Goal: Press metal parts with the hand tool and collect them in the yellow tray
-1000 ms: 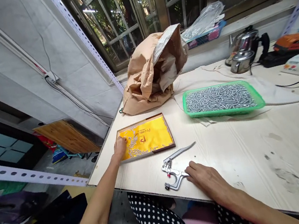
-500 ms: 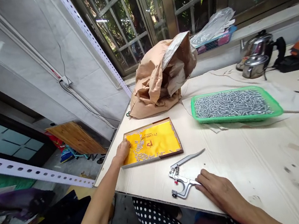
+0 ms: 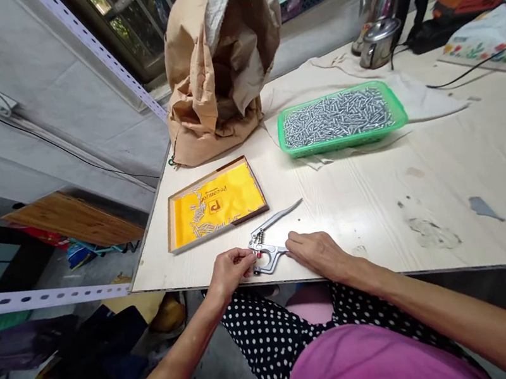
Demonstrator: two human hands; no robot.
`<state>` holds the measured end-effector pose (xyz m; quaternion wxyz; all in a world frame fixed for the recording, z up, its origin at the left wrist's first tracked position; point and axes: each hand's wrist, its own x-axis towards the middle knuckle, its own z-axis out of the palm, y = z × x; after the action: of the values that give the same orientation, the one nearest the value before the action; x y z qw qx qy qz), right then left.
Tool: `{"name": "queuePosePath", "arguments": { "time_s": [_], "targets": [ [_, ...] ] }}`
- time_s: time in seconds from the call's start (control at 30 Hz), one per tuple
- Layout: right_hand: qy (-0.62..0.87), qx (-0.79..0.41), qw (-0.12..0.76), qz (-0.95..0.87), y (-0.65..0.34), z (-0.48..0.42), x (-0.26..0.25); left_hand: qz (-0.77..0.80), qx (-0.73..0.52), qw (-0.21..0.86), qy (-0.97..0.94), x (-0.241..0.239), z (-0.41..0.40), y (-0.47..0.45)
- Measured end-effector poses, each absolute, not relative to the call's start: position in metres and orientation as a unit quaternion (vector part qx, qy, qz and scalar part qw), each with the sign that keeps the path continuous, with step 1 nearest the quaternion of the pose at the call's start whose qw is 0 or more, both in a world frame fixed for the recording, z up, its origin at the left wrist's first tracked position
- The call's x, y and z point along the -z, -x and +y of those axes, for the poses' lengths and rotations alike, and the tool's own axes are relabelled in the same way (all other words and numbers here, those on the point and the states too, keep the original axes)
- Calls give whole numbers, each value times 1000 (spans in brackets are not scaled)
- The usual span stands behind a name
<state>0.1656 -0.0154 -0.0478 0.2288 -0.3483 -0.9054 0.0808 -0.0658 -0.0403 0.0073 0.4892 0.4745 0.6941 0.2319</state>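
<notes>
Pliers (image 3: pixel 267 249) lie near the table's (image 3: pixel 360 198) front edge, handles spread. The right hand (image 3: pixel 313 252) is clamped on the lower handle's end. The left hand (image 3: pixel 232 272), fingers curled, is at the pliers' head; whether they close on anything cannot be told. Beyond it, a tray (image 3: pixel 171 228) bears silvery pieces (image 3: pixel 199 213); a green basin (image 3: pixel 396 108) holds metal pins (image 3: pixel 337 116).

silver-grey snap pliers (image 3: pixel 269 249) show red. the yellow tray liner (image 3: pixel 237 193) carries brown print. the trousers (image 3: pixel 258 336) are black, white-dotted.
</notes>
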Motion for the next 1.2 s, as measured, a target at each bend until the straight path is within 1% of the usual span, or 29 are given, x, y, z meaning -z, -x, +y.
{"name": "queuePosePath", "arguments": {
  "time_s": [0.33,0.47,0.6,0.77,1.07,1.2],
  "targets": [
    [333,-47,231,-913,-165,-19,48,714,-157,535,-423,-14,-35,61],
    [332,-52,224,-915,-165,-19,48,724,-128,544,-403,-16,-34,60],
    [329,-61,213,-918,-164,-19,51,728,-72,560,-389,-17,-29,63],
    [335,-67,219,-914,-163,-18,54,736,-22,559,-381,-18,-24,64],
    [341,-71,210,-914,-162,-17,60,704,23,539,-462,-22,-15,64],
    [336,-79,212,-914,-162,-16,58,695,62,553,-456,-23,-10,63]
  ]
}}
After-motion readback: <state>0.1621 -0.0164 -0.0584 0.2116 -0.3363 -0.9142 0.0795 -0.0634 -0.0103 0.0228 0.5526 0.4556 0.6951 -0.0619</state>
